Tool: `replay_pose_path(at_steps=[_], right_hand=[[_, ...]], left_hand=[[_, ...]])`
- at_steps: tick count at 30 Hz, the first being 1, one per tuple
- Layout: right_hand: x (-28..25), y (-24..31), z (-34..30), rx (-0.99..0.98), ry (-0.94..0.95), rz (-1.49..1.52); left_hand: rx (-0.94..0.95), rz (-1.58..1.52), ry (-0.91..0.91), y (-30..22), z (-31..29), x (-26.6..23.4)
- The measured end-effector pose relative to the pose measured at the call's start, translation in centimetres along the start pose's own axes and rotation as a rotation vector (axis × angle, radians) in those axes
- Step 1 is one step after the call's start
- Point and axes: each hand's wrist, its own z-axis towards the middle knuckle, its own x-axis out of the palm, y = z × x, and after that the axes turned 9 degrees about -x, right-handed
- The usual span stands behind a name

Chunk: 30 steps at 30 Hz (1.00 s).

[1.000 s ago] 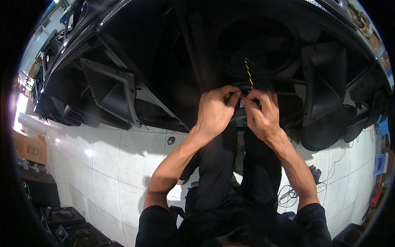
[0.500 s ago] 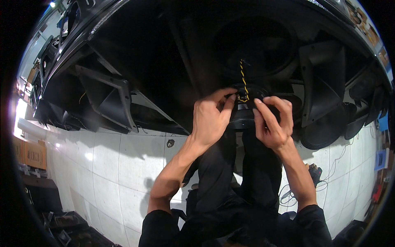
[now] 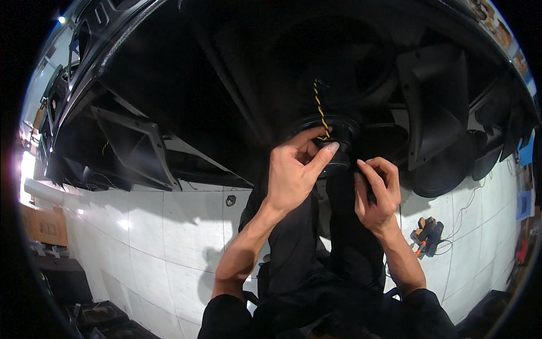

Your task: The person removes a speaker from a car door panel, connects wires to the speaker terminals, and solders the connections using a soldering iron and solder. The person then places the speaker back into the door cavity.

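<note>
A black speaker driver (image 3: 340, 159) with a round magnet body sits below the large dark speaker cabinet (image 3: 217, 96), above my knees. My left hand (image 3: 292, 176) grips the driver, its thumb on the near side and its fingers partly hidden behind. A twisted yellow-and-black wire (image 3: 319, 106) hangs from the cabinet and runs down to the driver by my left fingertips. Just right of the driver is my right hand (image 3: 379, 195), apart from it. Its fingers are bent, with a small gap between thumb and forefinger and nothing visible in between.
Black horn flares stand at the left (image 3: 138, 146) and right (image 3: 435, 107). Black round speakers (image 3: 443, 166) lie at the right. On the pale tiled floor are a dark tool with an orange part (image 3: 430, 236) and a small dark piece (image 3: 230, 200). A cardboard box (image 3: 46, 226) stands far left.
My right hand has drawn back from the driver and wire, slightly down. The left hand has turned and closed around the driver, which has tilted. The whole view has shifted somewhat.
</note>
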Motion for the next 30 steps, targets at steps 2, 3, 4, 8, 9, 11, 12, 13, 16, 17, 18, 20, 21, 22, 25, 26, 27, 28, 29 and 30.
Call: replay_pose_path(at_steps=[2, 3, 4, 8, 9, 11, 12, 13, 16, 17, 18, 20, 21, 22, 25, 26, 27, 28, 29, 30], right_hand=[[0.0, 0.1, -0.5, 0.022, 0.003, -0.002], [0.0, 0.1, -0.7, 0.033, 0.005, -0.003], [-0.2, 0.0, -1.0, 0.047, 0.001, -0.011], [-1.5, -0.6, -2.4, 0.156, 0.013, -0.050], [-1.8, -0.7, -2.8, 0.201, 0.029, -0.059], [-2.2, -1.0, -3.7, 0.231, 0.032, -0.067], [-2.3, -1.0, -4.1, 0.246, 0.033, -0.071], [-2.4, -0.9, -4.3, 0.265, 0.033, -0.058], [-2.5, -0.3, -4.4, 0.293, 0.023, -0.027], [-2.5, -0.1, -4.5, 0.301, 0.028, -0.022], [-2.5, 0.1, -4.6, 0.309, 0.033, -0.016], [-2.2, 0.3, -4.4, 0.310, 0.016, 0.002], [-2.1, 0.4, -4.0, 0.328, 0.003, 0.046], [-1.9, 0.6, -3.6, 0.347, -0.012, 0.092], [-0.7, 0.7, -0.9, 0.348, -0.092, 0.211], [-0.1, 0.7, 0.2, 0.372, -0.111, 0.273], [0.6, 0.5, 1.3, 0.396, -0.131, 0.336], [1.3, 0.4, 2.4, 0.417, -0.115, 0.334], [1.9, 0.3, 3.5, 0.437, -0.097, 0.330], [2.2, 0.0, 4.5, 0.425, -0.044, 0.331]], left_hand=[[0.023, 0.003, -0.042, 0.4, -0.1, 0.3], [0.017, 0.028, -0.075, 0.3, -0.1, 0.3], [0.009, 0.054, -0.103, 0.0, -0.3, 0.1], [-0.024, -0.012, -0.200, 0.5, -1.0, -0.6], [-0.033, 0.007, -0.229, 0.7, -0.9, -0.9], [0.040, 0.149, -0.282, 0.7, -0.4, -1.0], [0.105, 0.238, -0.296, 0.6, 0.0, -0.9], [0.171, 0.328, -0.310, 0.5, 0.4, -0.9], [0.031, 0.331, -0.230, -0.5, 1.3, -0.4], [-0.011, 0.342, -0.207, -0.7, 1.6, -0.3], [-0.012, 0.349, -0.189, -0.7, 1.8, -0.3], [-0.013, 0.363, -0.155, -0.5, 2.2, -0.3], [-0.035, 0.350, -0.133, -0.6, 2.4, -0.4], [-0.057, 0.338, -0.111, -0.8, 2.5, -0.5], [-0.143, 0.254, -0.064, -1.5, 2.7, -0.3], [-0.172, 0.221, -0.050, -1.8, 2.7, -0.2], [-0.175, 0.230, -0.046, -2.0, 2.7, -0.3], [-0.176, 0.238, -0.042, -2.3, 2.8, -0.4], [-0.177, 0.243, -0.037, -2.5, 2.9, -0.4], [-0.150, 0.246, -0.031, -2.4, 3.0, -0.5]])
